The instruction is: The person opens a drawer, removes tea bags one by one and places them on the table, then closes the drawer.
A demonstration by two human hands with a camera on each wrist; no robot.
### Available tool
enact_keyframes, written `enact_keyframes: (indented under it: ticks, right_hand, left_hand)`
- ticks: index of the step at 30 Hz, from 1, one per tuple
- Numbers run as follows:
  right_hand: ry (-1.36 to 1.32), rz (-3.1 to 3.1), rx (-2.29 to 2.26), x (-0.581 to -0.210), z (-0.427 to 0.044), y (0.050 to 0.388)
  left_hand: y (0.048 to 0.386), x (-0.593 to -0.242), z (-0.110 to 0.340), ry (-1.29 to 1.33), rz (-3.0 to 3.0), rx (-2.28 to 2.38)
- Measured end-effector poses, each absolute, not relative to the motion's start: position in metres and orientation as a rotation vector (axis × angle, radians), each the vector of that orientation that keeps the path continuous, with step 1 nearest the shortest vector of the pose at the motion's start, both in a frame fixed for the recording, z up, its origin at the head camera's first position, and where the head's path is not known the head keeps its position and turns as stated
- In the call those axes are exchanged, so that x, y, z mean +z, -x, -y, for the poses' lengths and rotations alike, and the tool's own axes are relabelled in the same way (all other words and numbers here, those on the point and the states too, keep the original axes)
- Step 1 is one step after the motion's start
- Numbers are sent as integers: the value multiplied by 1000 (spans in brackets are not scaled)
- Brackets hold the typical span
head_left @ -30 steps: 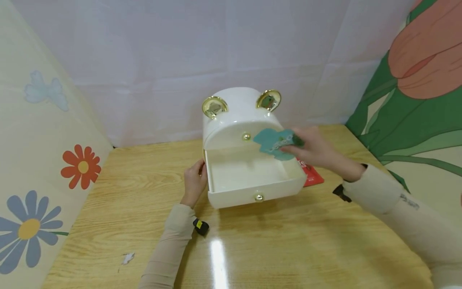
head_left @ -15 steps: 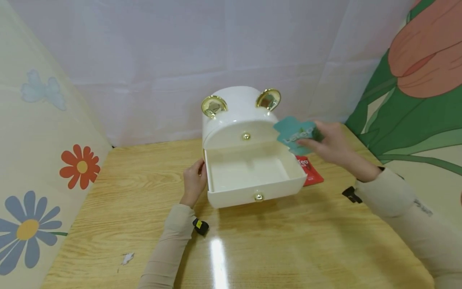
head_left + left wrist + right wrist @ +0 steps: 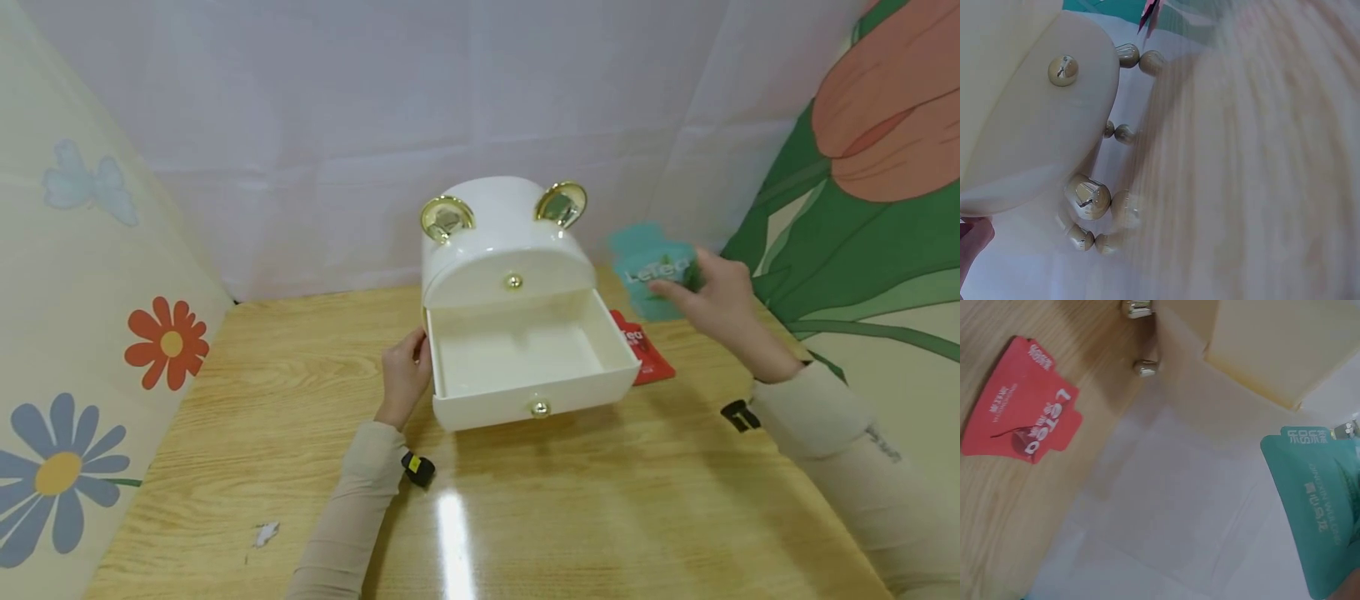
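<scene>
A white storage box (image 3: 510, 212) with round gold ears stands on the table, its lower drawer (image 3: 536, 410) pulled out and empty. My left hand (image 3: 405, 379) holds the box's left side; in the left wrist view only a bit of that hand, a fingertip (image 3: 979, 236), shows against the box's edge. To the right of the box and above the table, my right hand (image 3: 727, 304) pinches a teal tea packet (image 3: 651, 271) between thumb and fingers. On the table below it lies a red tea packet (image 3: 647, 354), partly hidden by the drawer in the head view.
The wooden table (image 3: 300, 392) meets a white cloth backdrop (image 3: 315, 150) behind the box. A small whitish mark (image 3: 266, 534) is on the table at the front left. Flower-patterned panels (image 3: 168, 342) flank both sides.
My right hand has carried the teal tea packet rightward, from over the drawer to beyond the box's right side. The left hand, box and red packet have stayed in place.
</scene>
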State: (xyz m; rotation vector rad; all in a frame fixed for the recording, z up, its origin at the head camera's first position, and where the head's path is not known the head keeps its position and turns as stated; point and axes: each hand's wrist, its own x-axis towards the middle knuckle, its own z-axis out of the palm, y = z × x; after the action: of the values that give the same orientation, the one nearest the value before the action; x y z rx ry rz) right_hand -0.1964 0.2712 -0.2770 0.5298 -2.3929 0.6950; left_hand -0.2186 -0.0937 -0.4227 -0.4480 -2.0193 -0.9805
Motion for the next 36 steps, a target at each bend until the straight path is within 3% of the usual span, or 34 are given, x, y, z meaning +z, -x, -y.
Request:
enact_keyframes:
  ticks: [14, 36]
  right_hand:
    - [-171, 2557, 825, -309, -299, 224]
    - [27, 3087, 902, -352, -326, 256]
  left_hand:
    - [216, -423, 97, 438, 1998, -959]
    - [209, -421, 99, 448, 2014, -987]
